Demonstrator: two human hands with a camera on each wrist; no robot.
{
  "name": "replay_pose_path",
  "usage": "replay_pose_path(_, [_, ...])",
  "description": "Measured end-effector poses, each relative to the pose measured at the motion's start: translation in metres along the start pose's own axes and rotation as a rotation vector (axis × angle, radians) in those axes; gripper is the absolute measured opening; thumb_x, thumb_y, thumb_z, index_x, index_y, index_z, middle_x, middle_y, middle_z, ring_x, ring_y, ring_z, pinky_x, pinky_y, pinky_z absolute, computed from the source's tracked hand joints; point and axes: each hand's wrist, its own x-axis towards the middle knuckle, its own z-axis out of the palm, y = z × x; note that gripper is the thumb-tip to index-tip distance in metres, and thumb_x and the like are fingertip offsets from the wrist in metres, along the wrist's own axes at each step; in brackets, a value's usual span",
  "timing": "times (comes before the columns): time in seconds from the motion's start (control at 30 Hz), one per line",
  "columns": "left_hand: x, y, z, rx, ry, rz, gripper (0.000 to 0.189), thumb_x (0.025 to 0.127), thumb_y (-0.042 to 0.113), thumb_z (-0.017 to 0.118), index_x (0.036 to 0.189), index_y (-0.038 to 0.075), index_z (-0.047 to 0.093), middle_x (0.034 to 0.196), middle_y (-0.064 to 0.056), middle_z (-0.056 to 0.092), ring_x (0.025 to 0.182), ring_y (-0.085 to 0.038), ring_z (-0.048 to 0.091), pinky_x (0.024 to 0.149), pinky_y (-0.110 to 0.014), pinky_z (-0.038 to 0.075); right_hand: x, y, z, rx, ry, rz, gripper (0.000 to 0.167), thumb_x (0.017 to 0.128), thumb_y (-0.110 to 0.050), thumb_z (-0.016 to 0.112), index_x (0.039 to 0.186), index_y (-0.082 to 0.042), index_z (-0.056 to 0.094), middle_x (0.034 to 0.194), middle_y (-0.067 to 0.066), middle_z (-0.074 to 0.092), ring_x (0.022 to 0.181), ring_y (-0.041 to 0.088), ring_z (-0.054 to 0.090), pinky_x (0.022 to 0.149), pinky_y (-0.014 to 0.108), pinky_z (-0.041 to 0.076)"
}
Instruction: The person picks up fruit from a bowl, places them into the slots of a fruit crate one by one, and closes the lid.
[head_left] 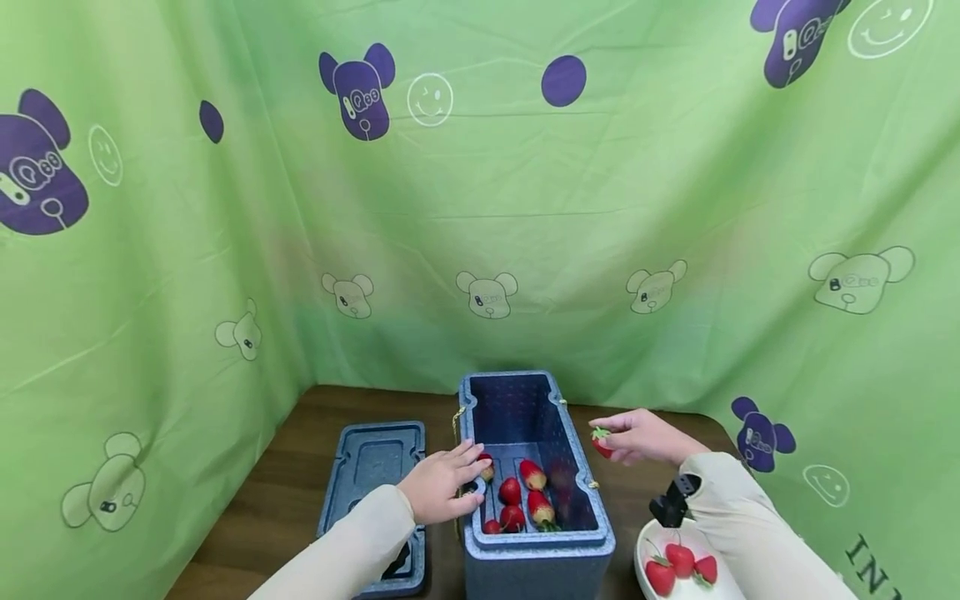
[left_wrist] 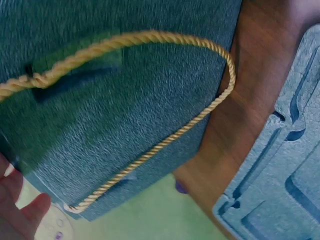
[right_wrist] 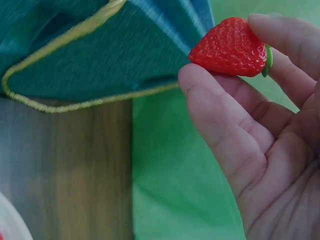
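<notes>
A red strawberry (right_wrist: pixel 230 49) with a green leaf cap is pinched between the thumb and fingers of my right hand (head_left: pixel 647 435), just right of a blue-grey foam box (head_left: pixel 592 500). My left hand (head_left: pixel 444 483) rests on the box's left rim, its fingers spread and reaching over the edge. The left wrist view catches only its fingertips (left_wrist: pixel 35 207) beside the box wall. Inside the box lie several strawberries (head_left: pixel 510 492), some red and some pale toward the leafy end. One strawberry (head_left: pixel 486 468) is partly hidden by my left fingers.
A white bowl (head_left: pixel 643 546) with several strawberries stands at the front right, partly under my right sleeve. The box's lid (head_left: pixel 375 467) lies on the brown table (head_left: pixel 270 492) to the left. Yellow rope handles (left_wrist: pixel 165 142) loop from the box's sides. A green curtain (head_left: pixel 480 200) hangs behind.
</notes>
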Motion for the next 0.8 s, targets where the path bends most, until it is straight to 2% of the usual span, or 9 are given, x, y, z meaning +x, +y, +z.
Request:
replay_pose_path(0.17, [0.0, 0.0, 0.004, 0.014, 0.013, -0.009, 0.053, 0.097, 0.041, 0.045, 0.139, 0.01, 0.052, 0.146, -0.008, 0.045, 0.138, -0.023, 0.035, 0.107, -0.041, 0.034, 0.018, -0.015, 0.009, 0.002, -0.006, -0.028, 0.05, 0.091, -0.007, 0.058, 0.132, 0.017, 0.042, 0.091, 0.017, 0.069, 0.073, 0.017, 0.066, 0.067, 0.037, 0.056])
replay_pose_path(0.37, [0.0, -0.001, 0.003, 0.048, 0.018, -0.007, 0.053, 0.096, 0.043, 0.046, 0.138, 0.011, 0.054, 0.144, -0.007, 0.047, 0.137, -0.023, 0.037, 0.106, -0.041, 0.035, 0.041, -0.03, 0.023, 0.001, -0.046, -0.038, 0.049, 0.092, -0.007, 0.057, 0.132, 0.017, 0.043, 0.09, 0.013, 0.069, 0.07, 0.015, 0.064, 0.064, 0.033, 0.055])
replay_pose_path(0.47, [0.0, -0.002, 0.004, 0.029, 0.02, -0.008, 0.052, 0.096, 0.042, 0.047, 0.137, 0.011, 0.055, 0.144, -0.008, 0.047, 0.136, -0.024, 0.037, 0.106, -0.042, 0.035, 0.053, -0.036, 0.033, -0.009, -0.054, -0.022, 0.047, 0.091, -0.007, 0.058, 0.131, 0.015, 0.047, 0.087, 0.01, 0.068, 0.067, 0.014, 0.064, 0.063, 0.031, 0.055])
replay_pose_path(0.73, [0.002, -0.002, 0.003, 0.036, 0.018, -0.006, 0.052, 0.096, 0.044, 0.045, 0.137, 0.013, 0.055, 0.143, -0.008, 0.048, 0.136, -0.024, 0.038, 0.105, -0.042, 0.036, 0.08, -0.042, 0.06, -0.072, -0.072, 0.054, 0.041, 0.09, -0.011, 0.06, 0.125, 0.01, 0.057, 0.085, 0.012, 0.071, 0.068, 0.024, 0.069, 0.062, 0.034, 0.056])
replay_pose_path(0.8, [0.003, -0.003, 0.002, 0.037, 0.02, -0.001, 0.051, 0.096, 0.044, 0.045, 0.136, 0.013, 0.056, 0.143, -0.008, 0.048, 0.136, -0.025, 0.038, 0.104, -0.042, 0.037, 0.085, -0.042, 0.065, -0.079, -0.092, 0.082, 0.04, 0.089, -0.011, 0.06, 0.124, 0.01, 0.058, 0.083, 0.012, 0.071, 0.065, 0.021, 0.068, 0.061, 0.035, 0.056])
